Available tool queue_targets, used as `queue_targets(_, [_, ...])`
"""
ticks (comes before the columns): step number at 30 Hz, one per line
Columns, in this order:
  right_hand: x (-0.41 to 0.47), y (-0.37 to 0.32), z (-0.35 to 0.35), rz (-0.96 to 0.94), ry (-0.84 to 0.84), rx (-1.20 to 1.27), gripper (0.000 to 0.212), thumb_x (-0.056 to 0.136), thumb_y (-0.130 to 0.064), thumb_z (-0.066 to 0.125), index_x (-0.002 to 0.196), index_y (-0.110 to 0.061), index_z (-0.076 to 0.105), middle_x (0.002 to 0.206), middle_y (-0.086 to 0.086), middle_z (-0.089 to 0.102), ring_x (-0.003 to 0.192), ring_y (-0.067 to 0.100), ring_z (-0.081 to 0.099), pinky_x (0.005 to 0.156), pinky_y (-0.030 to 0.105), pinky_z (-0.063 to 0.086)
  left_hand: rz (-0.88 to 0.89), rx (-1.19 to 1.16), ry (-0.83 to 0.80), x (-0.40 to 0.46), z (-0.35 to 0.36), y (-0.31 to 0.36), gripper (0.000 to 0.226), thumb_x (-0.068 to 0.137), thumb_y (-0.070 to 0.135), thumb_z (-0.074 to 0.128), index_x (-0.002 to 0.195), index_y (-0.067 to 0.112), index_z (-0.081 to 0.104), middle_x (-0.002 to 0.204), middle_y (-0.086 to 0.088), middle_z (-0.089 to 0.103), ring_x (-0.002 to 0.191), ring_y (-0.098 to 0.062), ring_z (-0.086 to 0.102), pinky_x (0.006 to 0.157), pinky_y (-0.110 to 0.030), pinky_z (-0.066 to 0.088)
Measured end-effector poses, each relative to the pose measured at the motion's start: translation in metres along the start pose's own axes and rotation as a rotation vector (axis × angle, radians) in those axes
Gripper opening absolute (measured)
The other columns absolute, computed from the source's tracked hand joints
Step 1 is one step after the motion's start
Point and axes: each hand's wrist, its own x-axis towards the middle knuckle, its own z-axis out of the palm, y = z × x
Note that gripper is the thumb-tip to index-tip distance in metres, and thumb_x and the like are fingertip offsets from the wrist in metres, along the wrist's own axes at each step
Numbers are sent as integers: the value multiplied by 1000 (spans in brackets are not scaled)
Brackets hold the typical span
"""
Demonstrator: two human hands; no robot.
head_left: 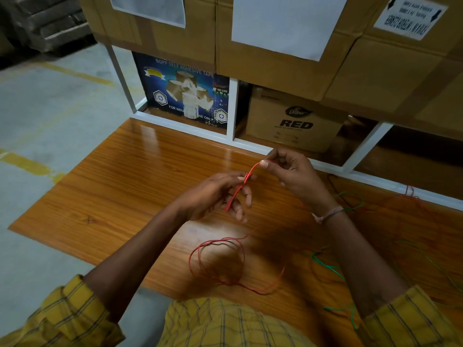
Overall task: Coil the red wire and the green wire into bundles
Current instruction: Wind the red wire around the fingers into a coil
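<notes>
- Yellow plaid shirt (225, 324) fills the bottom edge; sleeves rolled up, both forearms reach fwd over a glossy wooden tabletop (120, 186).
- Red wire (218, 261) lies in loose loops on the tabletop just in front of the shirt, between the two forearms; one strand rises from the loops toward the hands.
- Green wire (328, 267) lies slack on the tabletop at the right, beside and partly under the right forearm; more green strands trail toward the right edge, uncoiled.
- Left hand (218, 196), held above the tabletop, fingers curled round a short doubled length of red wire, its end sticking out below the fingers.
- Right hand (288, 171), a bit higher and further back, pinches the same red strand btwn thumb and forefinger; wire arcs from that pinch down to the left hand. Thread band (330, 212) on the right wrist.
- Behind the tabletop, a white metal rack (231, 106): lower shelf holds a blue BOPP self adhesive tape box (183, 93) and a brown carton printed "RED" (293, 121).
- Large taped cardboard cartons (275, 58) w/ white paper labels sit above.
- Grey concrete floor (50, 108) w/ yellow lines at left.
</notes>
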Motion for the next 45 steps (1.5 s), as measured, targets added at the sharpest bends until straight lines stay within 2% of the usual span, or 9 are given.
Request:
queue_targets(11, [-12, 43, 28, 196, -11, -12, 22, 107, -18, 56, 107, -3, 73, 57, -11, 59, 45, 5, 43, 44, 23, 33, 137, -383, -65, 6, 3, 3, 76, 110, 54, 17, 153, -4, 40, 125, -24, 63, 64, -17, 68, 71, -39, 66])
queue_targets(16, [-37, 49, 54, 253, -97, -43, 35, 109, -26, 52, 93, -3, 72, 56, -5, 56, 44, 4, 41, 48, 26, 32, 217, -448, -7, 21, -4, 8, 86, 105, 67, 18, 157, 0, 32, 144, -28, 59, 88, -30, 77, 95, -51, 60])
queue_targets(21, [-50, 45, 61, 123, -271, -160, 26, 109, -25, 54, 95, -31, 74, 69, 7, 69, 56, -1, 52, 61, 23, 41, 204, -437, 84, 31, -14, -1, 95, 100, 79, 14, 161, 8, 30, 152, -23, 57, 124, -51, 66, 111, -60, 51])
queue_targets(24, [-52, 39, 60, 83, -330, -209, 34, 107, -22, 59, 77, -15, 73, 64, 0, 70, 59, -2, 59, 66, 22, 43, 208, -427, 157, 34, -14, -6, 98, 98, 81, 13, 162, 10, 28, 152, -22, 57, 130, -55, 60, 108, -60, 52])
queue_targets(26, [-55, 34, 57, 66, -401, -223, 24, 104, -20, 63, 92, -7, 79, 62, -15, 69, 63, -6, 61, 67, 20, 43, 208, -375, 227, 36, -16, -8, 97, 98, 81, 11, 161, 10, 30, 149, -21, 60, 129, -52, 63, 106, -57, 54])
queue_targets(29, [-61, 20, 47, 15, -460, -147, 23, 102, -20, 66, 123, -20, 77, 68, 1, 72, 62, 6, 63, 64, 27, 49, 168, -135, 317, 37, -26, -11, 97, 95, 81, 11, 162, 15, 33, 142, -17, 64, 122, -44, 70, 111, -60, 46])
queue_targets(36, [-43, -12, 0, -25, -271, 153, 18, 100, -17, 61, 99, -5, 74, 62, 5, 55, 48, 12, 46, 48, 23, 41, 49, 270, 184, 16, -31, -19, 98, 91, 81, 2, 164, 21, 30, 130, -14, 64, 99, -35, 76, 84, -33, 54])
queue_targets(40, [-25, -6, -10, 21, -243, 241, 26, 104, -23, 59, 101, 0, 70, 59, -2, 41, 50, 14, 33, 48, 26, 37, 29, 260, 60, 4, -22, -17, 104, 85, 86, 6, 156, 18, 41, 126, -15, 68, 86, -35, 71, 83, -44, 59])
queue_targets(45, [-11, 3, -9, 55, -115, 121, 30, 106, -24, 57, 105, 3, 70, 62, -8, 48, 53, 14, 35, 51, 24, 33, 44, 164, -15, -7, -6, -13, 115, 78, 96, 11, 152, 16, 48, 118, -15, 63, 64, -14, 51, 57, -30, 49])
